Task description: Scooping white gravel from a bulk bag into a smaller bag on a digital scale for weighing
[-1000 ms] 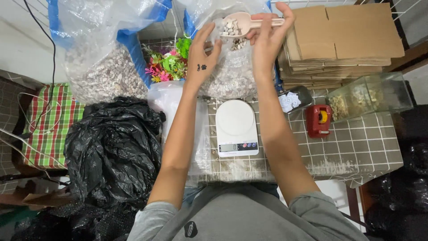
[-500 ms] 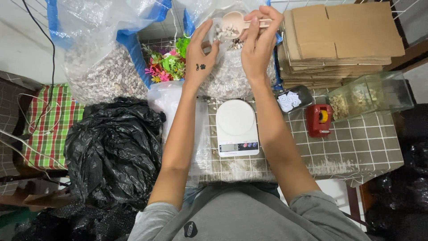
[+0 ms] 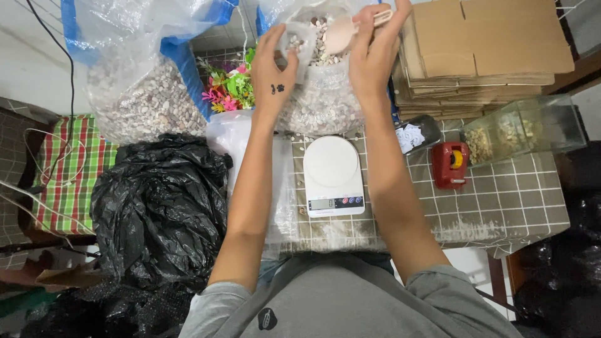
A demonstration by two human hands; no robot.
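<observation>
My left hand (image 3: 274,69) holds a small clear bag (image 3: 297,49) with a few pebbles inside, raised above the big clear sack of pebbles (image 3: 322,103) at the table's far edge. My right hand (image 3: 374,53) grips a pale plastic scoop (image 3: 341,32) by its handle, its bowl tipped toward the small bag's mouth. Below both hands, a white kitchen scale (image 3: 332,175) sits on the tiled table (image 3: 501,194) with nothing on its round plate.
Another large pebble sack (image 3: 144,100) with a blue rim stands at far left, bright plastic plants (image 3: 228,87) beside it. A black bin bag (image 3: 156,206) lies left. Flat cardboard boxes (image 3: 488,50), a glass tank (image 3: 519,131), a red tape dispenser (image 3: 451,164) and a checked cloth (image 3: 69,169) surround.
The scoop has swung left and tipped toward the small bag; its load of pebbles is gone from the bowl. Both hands stay raised over the sack.
</observation>
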